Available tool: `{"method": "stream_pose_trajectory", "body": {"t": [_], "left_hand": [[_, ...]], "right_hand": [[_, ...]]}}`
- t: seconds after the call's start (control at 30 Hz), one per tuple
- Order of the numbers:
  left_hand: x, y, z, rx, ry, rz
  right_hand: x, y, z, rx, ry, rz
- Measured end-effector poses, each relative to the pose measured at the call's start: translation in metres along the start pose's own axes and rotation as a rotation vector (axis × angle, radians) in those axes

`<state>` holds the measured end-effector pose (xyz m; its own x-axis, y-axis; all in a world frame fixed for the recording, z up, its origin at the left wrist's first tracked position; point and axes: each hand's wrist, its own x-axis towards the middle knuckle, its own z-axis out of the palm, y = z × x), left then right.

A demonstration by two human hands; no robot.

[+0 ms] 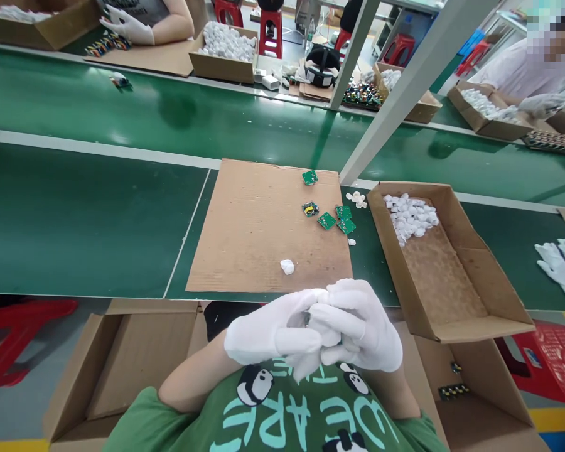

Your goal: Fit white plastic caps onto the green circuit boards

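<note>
My left hand point(275, 333) and my right hand point(365, 326), both in white gloves, meet close to my chest with fingers curled together. Something pale, perhaps a white plastic piece, shows between them; the fingers hide most of it, so its kind cannot be made out. Just beyond my hands, a single white piece point(287, 267) lies on the cardboard sheet point(254, 220). Farther up the sheet are several small green circuit boards point(326, 220), and one board point(310, 208) has its yellow and black components facing up.
Right of the sheet stands an open cardboard box point(452, 276) with white pieces point(410, 216) at its far end. Spare white gloves point(562, 267) lie at far right. A slanted metal post point(405, 94) rises behind the sheet. Across the green conveyor belt point(179, 103), co-workers sit with boxes.
</note>
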<state>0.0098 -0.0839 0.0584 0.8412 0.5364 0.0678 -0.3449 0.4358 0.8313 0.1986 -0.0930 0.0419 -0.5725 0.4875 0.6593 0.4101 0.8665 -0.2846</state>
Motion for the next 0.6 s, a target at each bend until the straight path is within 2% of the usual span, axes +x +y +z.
{"method": "stream_pose_trajectory", "body": {"t": [0.1, 0.2, 0.3, 0.4, 0.47, 0.6], "left_hand": [[-0.005, -0.01, -0.003, -0.285, 0.013, -0.054], [-0.007, -0.015, -0.001, -0.372, 0.064, -0.115], [-0.006, -0.012, 0.003, -0.32, 0.141, -0.153], [-0.003, -0.008, 0.004, -0.283, 0.118, -0.105], [-0.001, -0.006, 0.005, -0.177, 0.105, -0.09], [0.003, 0.001, 0.007, 0.107, 0.156, -0.088]], "right_hand": [[0.001, -0.002, -0.001, 0.011, 0.06, 0.017], [0.0, -0.002, 0.0, -0.012, 0.109, -0.018], [-0.001, -0.002, 0.001, 0.002, 0.103, 0.014], [-0.003, -0.004, 0.0, 0.021, 0.069, 0.087], [-0.004, -0.005, -0.001, -0.01, 0.061, 0.103], [-0.007, -0.006, 0.0, -0.036, 0.054, 0.064]]}}
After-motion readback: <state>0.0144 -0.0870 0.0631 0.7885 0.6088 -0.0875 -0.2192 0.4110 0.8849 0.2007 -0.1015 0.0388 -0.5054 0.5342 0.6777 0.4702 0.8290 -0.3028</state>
